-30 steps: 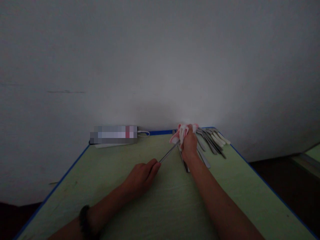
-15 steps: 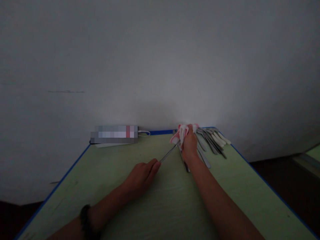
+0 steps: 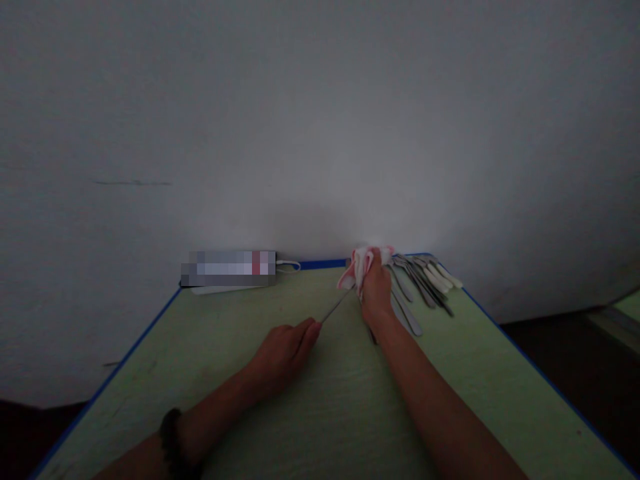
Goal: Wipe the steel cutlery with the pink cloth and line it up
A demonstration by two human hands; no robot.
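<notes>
My left hand (image 3: 283, 350) is closed, pinching the near end of a thin metal utensil (image 3: 336, 307) that runs up and to the right. My right hand (image 3: 376, 292) is closed round a pink and white cloth (image 3: 356, 267) wrapped over the utensil's far end, close to the wall. A dark band sits on my left wrist. Which kind of utensil it is stays hidden by the cloth.
A pile of several metal and white-handled utensils (image 3: 425, 280) lies on the green table (image 3: 240, 400) just right of my right hand. A blurred flat box (image 3: 227, 269) with a white cable rests by the wall. The table has a blue edge.
My right hand with the cloth has slid slightly further along the utensil toward the wall. My left hand has stayed put.
</notes>
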